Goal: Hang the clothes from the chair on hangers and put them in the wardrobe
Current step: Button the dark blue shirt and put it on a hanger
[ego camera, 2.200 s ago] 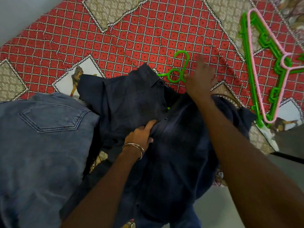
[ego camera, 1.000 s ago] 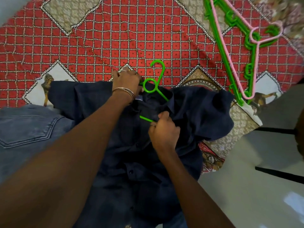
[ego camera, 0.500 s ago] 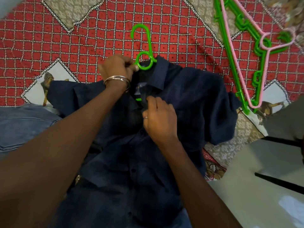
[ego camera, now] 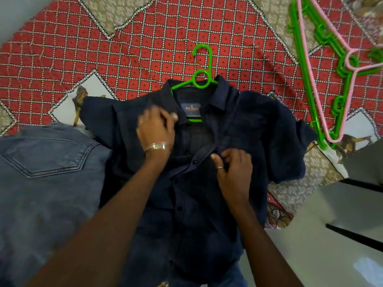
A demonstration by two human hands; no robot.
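Note:
A dark navy shirt (ego camera: 259, 125) lies front-up on the red patterned bedspread (ego camera: 124, 48). A green hanger (ego camera: 202, 77) sits inside it, with its hook and neck sticking out above the collar and a short piece of its bar showing under the label. My left hand (ego camera: 157, 129), wearing a metal bangle, is blurred and grips the shirt's left front just below the collar. My right hand (ego camera: 234, 168) pinches the right front edge near the upper buttons. The shirt's lower part hangs over the bed edge, between my arms.
Blue jeans (ego camera: 45, 172) lie on the bed to the left, touching the shirt's sleeve. Spare green hangers (ego camera: 300, 83) and a pink hanger (ego camera: 306, 59) lie stacked at the upper right. Pale floor (ego camera: 331, 235) shows at the lower right, beyond the bed corner.
The hanger has gone into the shirt and its hook now stands above the collar. My left hand left the hanger's neck and came down to the left front; my right hand moved right along the front edge.

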